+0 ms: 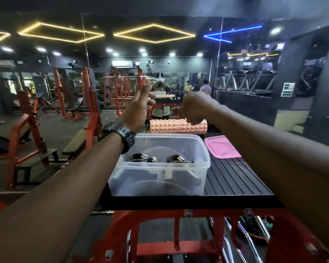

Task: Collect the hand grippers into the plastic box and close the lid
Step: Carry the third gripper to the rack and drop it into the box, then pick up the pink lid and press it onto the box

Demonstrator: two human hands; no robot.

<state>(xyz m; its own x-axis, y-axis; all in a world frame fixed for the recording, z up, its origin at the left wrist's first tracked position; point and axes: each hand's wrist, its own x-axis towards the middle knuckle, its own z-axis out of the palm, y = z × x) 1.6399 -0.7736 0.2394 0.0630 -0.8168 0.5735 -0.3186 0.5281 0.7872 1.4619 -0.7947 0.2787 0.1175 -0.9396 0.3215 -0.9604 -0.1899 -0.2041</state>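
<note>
Clear plastic box [160, 166] at the worktop's [235, 179] front-left edge holds two hand grippers [160, 158]; pink lid [221, 148] beside it; left hand [139, 109] open, right hand [193, 109] curled empty.

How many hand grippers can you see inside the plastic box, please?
2: one hand gripper at the left and another hand gripper at the right, both inside the plastic box; its cloudy walls may hide more.

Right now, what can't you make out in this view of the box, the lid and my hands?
- Head view: how many hand grippers lie in the plastic box; its cloudy walls blur the lower ones.
- Whether the right hand holds anything; its curled fingers face away.
- The foam roller ends, behind both hands.
- The pink lid rim detail, smeared by blur.
- The left hand is plainly open.
</note>
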